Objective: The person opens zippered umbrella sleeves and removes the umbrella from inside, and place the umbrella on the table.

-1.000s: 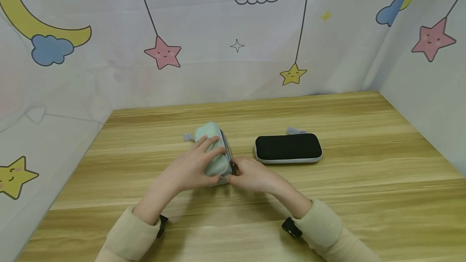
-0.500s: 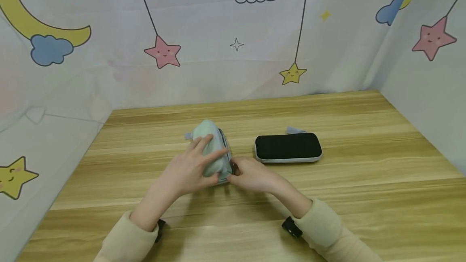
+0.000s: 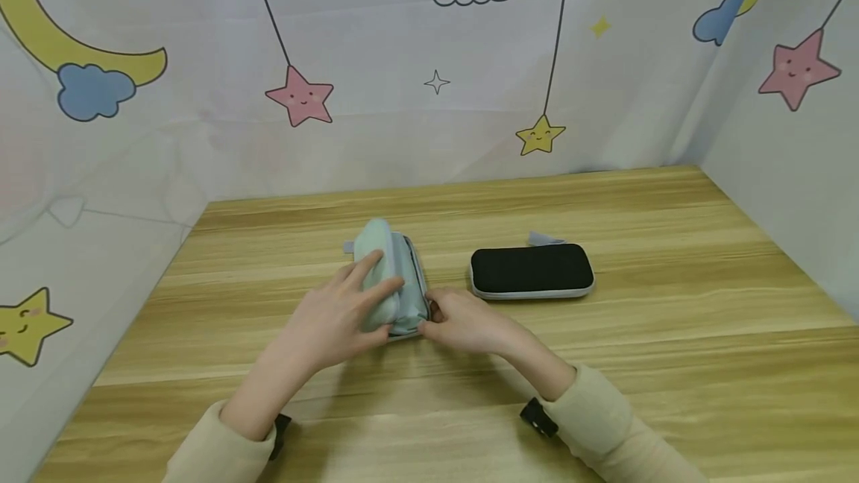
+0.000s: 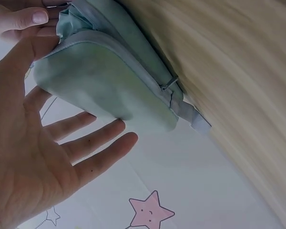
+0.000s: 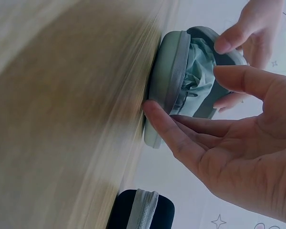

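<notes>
A pale green zippered pencil case (image 3: 376, 237) stands part open on the table, its lid tilted up to the left. Crumpled green lining (image 5: 200, 67) shows between the two halves in the right wrist view. My left hand (image 3: 338, 311) holds the raised lid, thumb on the rim and fingers spread along the outside. At the near right corner, my right hand (image 3: 470, 323) grips the lower half with thumb and fingers. A grey tab (image 4: 193, 117) sticks out from the case's far end. What the case contains cannot be seen.
To the right lies a flat black zippered case (image 3: 532, 270) with a grey zip edge and a fabric tab (image 3: 545, 238). The wood-grain table (image 3: 644, 371) is bordered by white cloth walls (image 3: 376, 147) printed with stars and moons.
My left hand has drawn back to the left, tilting the lid up and widening the gap along the right side. My right hand stays at the same corner.
</notes>
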Demonstrator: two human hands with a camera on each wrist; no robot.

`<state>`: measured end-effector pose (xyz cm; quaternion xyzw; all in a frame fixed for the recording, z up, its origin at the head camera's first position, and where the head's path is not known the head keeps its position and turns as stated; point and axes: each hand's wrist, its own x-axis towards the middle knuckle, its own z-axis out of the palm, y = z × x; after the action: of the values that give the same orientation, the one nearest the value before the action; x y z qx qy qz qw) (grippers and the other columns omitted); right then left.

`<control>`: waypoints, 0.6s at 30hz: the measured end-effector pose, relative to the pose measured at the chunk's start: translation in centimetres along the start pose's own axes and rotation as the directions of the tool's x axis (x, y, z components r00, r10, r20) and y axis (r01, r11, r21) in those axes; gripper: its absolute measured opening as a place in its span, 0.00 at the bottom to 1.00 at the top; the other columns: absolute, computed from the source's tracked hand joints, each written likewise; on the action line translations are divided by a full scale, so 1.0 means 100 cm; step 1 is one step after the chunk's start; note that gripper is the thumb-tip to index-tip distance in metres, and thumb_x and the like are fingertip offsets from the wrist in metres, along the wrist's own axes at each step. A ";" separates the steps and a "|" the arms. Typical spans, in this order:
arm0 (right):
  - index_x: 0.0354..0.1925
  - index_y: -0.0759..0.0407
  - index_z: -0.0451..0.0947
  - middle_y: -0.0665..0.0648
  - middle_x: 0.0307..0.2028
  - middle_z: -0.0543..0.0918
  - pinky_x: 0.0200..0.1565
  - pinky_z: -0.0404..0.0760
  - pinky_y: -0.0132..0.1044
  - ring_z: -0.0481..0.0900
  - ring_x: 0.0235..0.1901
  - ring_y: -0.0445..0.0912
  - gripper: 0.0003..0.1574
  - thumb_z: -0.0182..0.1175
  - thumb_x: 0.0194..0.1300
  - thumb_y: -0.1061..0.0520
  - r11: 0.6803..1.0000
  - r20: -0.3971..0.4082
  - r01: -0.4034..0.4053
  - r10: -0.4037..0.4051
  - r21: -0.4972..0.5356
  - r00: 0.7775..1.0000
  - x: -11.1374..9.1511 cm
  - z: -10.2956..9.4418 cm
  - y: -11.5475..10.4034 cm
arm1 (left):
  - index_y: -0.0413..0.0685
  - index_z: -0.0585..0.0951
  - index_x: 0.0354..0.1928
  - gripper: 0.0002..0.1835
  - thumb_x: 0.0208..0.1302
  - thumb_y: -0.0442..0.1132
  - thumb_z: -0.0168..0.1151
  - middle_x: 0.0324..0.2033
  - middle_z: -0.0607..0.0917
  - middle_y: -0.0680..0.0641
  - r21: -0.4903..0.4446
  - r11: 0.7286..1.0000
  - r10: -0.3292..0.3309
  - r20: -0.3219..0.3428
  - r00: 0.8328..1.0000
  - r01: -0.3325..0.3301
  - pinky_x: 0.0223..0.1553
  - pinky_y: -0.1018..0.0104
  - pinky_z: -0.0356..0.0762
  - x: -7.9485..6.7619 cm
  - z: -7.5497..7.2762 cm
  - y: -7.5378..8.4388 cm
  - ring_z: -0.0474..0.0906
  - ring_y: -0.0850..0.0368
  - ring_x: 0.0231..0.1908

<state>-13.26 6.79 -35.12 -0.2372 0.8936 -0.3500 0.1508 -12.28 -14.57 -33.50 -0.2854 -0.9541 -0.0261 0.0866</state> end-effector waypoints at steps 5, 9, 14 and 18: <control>0.35 0.59 0.73 0.50 0.27 0.75 0.29 0.69 0.31 0.70 0.26 0.41 0.06 0.58 0.64 0.57 1.000 0.002 -0.016 0.016 0.007 1.000 -0.001 0.001 -0.002 | 0.66 0.72 0.65 0.34 0.54 0.57 0.67 0.71 0.62 0.44 -0.005 1.000 -0.003 -0.011 1.000 0.003 0.23 0.55 0.78 -0.008 -0.001 -0.005 0.73 0.38 0.59; 0.36 0.59 0.73 0.51 0.28 0.76 0.30 0.69 0.31 0.70 0.26 0.41 0.06 0.58 0.64 0.57 1.000 0.002 -0.014 0.014 0.009 1.000 -0.002 0.003 -0.003 | 0.66 0.72 0.65 0.34 0.54 0.57 0.67 0.71 0.63 0.44 -0.013 1.000 -0.003 -0.024 1.000 0.003 0.23 0.57 0.78 -0.013 -0.002 -0.008 0.74 0.39 0.58; 0.34 0.59 0.72 0.51 0.27 0.74 0.29 0.68 0.30 0.69 0.26 0.41 0.07 0.58 0.64 0.57 1.000 -0.003 -0.006 0.006 0.003 1.000 -0.003 0.005 -0.005 | 0.66 0.71 0.65 0.35 0.54 0.59 0.67 0.71 0.63 0.44 -0.018 1.000 -0.002 -0.024 1.000 0.002 0.25 0.55 0.79 -0.019 -0.003 -0.012 0.74 0.38 0.58; 0.35 0.59 0.72 0.50 0.27 0.74 0.29 0.68 0.30 0.69 0.27 0.41 0.07 0.58 0.64 0.57 1.000 -0.007 -0.013 0.013 -0.003 1.000 -0.004 0.008 -0.007 | 0.66 0.72 0.65 0.36 0.53 0.60 0.67 0.70 0.64 0.45 -0.010 1.000 -0.001 -0.013 1.000 0.001 0.25 0.54 0.79 -0.023 -0.007 -0.015 0.74 0.39 0.57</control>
<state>-12.33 6.11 -35.17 -0.2302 0.8963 -0.3484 0.1495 -11.11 -17.11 -33.22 -0.2851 -0.9536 -0.0328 0.0915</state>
